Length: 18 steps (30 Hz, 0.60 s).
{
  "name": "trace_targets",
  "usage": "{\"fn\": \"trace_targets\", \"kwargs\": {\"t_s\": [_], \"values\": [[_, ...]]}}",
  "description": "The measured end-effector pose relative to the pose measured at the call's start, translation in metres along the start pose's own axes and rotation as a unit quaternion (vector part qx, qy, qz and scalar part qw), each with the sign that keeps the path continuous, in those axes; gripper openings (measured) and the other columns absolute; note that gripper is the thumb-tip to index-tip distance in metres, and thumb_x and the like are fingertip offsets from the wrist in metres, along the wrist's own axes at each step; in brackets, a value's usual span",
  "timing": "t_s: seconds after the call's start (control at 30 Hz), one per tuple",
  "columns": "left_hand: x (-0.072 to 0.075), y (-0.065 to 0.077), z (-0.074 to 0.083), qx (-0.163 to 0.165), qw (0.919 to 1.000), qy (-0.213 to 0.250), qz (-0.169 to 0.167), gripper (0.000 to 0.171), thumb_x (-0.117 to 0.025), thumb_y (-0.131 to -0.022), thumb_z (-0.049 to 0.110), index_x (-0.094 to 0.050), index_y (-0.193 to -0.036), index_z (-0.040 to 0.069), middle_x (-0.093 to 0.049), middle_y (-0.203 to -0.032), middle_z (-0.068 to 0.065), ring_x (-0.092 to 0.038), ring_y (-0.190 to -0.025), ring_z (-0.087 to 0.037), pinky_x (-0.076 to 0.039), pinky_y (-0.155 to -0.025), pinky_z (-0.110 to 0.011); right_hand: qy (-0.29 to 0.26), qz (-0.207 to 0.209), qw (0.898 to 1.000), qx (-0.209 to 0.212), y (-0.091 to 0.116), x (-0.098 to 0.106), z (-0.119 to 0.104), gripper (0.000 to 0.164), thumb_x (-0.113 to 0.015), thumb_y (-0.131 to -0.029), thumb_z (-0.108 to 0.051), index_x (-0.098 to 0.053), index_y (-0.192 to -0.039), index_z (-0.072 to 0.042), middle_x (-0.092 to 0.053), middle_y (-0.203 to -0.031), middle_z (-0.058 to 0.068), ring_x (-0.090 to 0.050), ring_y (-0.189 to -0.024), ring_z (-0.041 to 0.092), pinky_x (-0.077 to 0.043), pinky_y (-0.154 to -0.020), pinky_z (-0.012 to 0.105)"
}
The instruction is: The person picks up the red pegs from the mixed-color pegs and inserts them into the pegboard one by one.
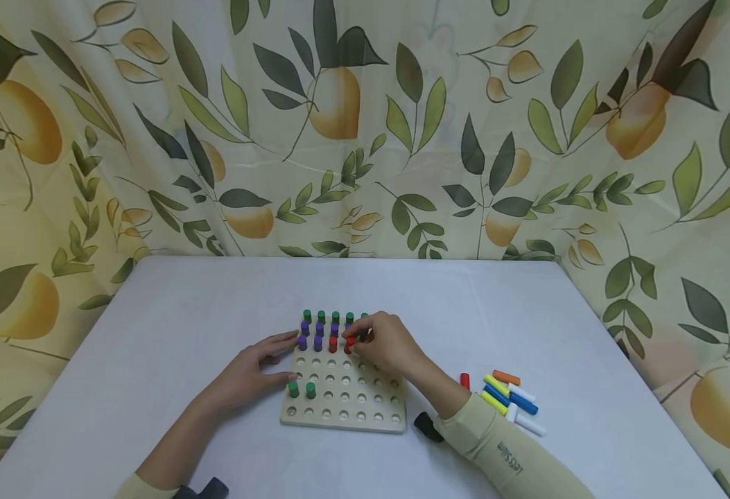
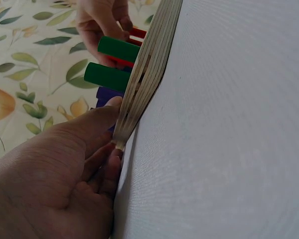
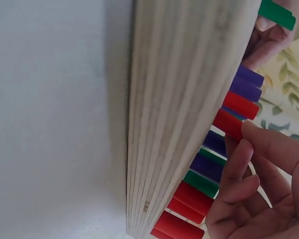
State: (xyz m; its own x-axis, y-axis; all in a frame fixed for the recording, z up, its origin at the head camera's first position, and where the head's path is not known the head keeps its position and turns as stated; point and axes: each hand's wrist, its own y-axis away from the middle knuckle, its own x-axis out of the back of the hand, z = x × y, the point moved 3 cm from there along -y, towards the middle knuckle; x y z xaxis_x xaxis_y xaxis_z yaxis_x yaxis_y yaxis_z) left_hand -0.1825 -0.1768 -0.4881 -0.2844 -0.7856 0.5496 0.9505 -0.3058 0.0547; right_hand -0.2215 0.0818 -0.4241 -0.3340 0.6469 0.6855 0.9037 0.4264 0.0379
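Note:
A wooden pegboard (image 1: 340,418) with rows of round holes lies on the white table. Across its far part stand rows of green, purple and red pegs, and two green pegs (image 1: 293,389) stand near its left front. My right hand (image 1: 389,343) reaches over the board and pinches a red peg (image 3: 229,124) between thumb and index finger, the peg's lower end at the board. Beside it is another red peg (image 1: 333,344). Along the board's left edge my left hand (image 1: 249,371) rests with fingers extended, its thumb close to the green pegs.
Loose pegs lie right of the board, partly near the right sleeve: a red one (image 1: 464,381), an orange one (image 1: 506,377), plus several yellow, blue and white ones. Behind the table hangs a curtain (image 1: 365,173) printed with fruit and leaves.

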Motion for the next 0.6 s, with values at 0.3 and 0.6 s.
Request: {"fn": "trace_targets", "kwargs": {"t_s": [0.3, 0.6], "values": [[-0.0010, -0.0009, -0.0016, -0.007, 1.0000, 0.003, -0.006, 0.071, -0.085, -0.087, 0.030, -0.056, -0.150, 0.017, -0.042, -0.161, 0.006, -0.036, -0.148, -0.026, -0.043, -0.115, -0.042, 0.006, 0.010, 1.000, 0.004, 0.0016, -0.0038, -0.0015, 0.016, -0.077, -0.091, -0.001, -0.081, -0.104, -0.009, -0.071, -0.096, -0.001, -0.058, -0.075, 0.017, -0.052, -0.063, 0.030], [-0.0003, 0.0006, -0.0014, -0.004, 1.0000, 0.007, -0.001, 0.070, -0.086, -0.087, 0.026, -0.056, -0.150, 0.018, -0.042, -0.160, 0.008, -0.038, -0.148, -0.025, -0.043, -0.115, -0.041, 0.004, 0.007, 1.000, 0.003, -0.0002, -0.0052, -0.0032, 0.016, -0.078, -0.091, -0.001, -0.081, -0.105, -0.008, -0.072, -0.099, 0.001, -0.060, -0.076, 0.017, -0.054, -0.064, 0.030]]}}
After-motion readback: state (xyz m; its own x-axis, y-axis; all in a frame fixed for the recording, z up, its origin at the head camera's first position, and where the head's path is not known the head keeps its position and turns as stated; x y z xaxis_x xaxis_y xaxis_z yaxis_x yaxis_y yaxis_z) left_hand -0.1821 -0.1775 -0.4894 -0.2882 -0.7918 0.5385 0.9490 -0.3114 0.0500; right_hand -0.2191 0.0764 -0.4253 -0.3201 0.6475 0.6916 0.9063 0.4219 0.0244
